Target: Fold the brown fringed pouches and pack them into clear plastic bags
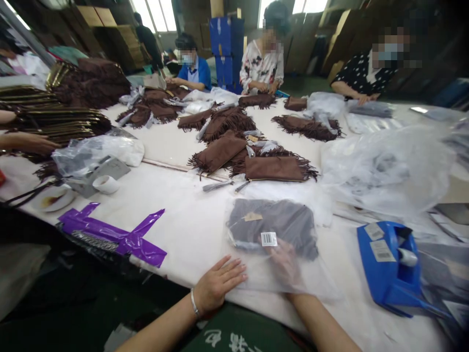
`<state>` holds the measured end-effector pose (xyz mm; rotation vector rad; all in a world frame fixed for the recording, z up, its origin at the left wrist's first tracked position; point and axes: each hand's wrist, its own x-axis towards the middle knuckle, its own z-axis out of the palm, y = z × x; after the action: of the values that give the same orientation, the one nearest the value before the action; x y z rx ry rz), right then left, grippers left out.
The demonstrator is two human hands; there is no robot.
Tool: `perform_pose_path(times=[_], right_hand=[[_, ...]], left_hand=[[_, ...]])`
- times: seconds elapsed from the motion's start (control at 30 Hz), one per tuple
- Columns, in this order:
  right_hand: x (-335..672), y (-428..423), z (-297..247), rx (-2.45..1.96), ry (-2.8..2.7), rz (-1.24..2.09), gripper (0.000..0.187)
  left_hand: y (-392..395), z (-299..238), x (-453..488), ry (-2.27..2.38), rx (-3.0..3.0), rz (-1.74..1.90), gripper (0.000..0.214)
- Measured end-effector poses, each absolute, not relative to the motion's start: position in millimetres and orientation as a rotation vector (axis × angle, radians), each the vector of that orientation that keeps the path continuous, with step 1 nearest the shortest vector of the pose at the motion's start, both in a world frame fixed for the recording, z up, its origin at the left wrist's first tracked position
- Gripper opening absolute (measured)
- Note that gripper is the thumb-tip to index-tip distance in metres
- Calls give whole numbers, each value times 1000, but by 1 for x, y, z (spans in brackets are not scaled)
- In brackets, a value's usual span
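A dark fringed pouch [293, 227] lies inside a clear plastic bag [322, 288] in front of me, looking greyish through the film. A tan tag [252, 216] and a white barcode label [268, 239] show on it. My right hand [284, 261] is inside the bag, its fingers closed at the pouch's near edge, blurred by the plastic. To the left, my left hand [222, 282] rests with fingers stretched out at the bag's near left corner and holds nothing. Just beyond the bag lie brown fringed pouches [273, 167] with wrapped tassels.
At right stands a blue tape dispenser [388, 264] beside a heap of clear plastic bags [384, 166]. Purple tape [117, 232] marks the table's front edge at left, near a white roll [106, 184] and a plate [53, 199]. Several co-workers handle items across the table.
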<state>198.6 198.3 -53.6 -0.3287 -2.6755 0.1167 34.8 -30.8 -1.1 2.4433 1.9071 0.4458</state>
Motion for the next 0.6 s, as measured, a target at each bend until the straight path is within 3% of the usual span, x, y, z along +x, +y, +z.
perform_pose_path(times=[0.2, 0.43, 0.6], right_hand=[[218, 210, -53, -269, -2589, -29, 54], [318, 201, -124, -685, -2443, -307, 86], [337, 155, -110, -748, -2549, -126, 78]], left_hand=[[-35, -1, 34, 2029, 2372, 459, 68], [-30, 10, 31, 2059, 2322, 247, 78], [-18, 10, 40, 2010, 2335, 173, 74]])
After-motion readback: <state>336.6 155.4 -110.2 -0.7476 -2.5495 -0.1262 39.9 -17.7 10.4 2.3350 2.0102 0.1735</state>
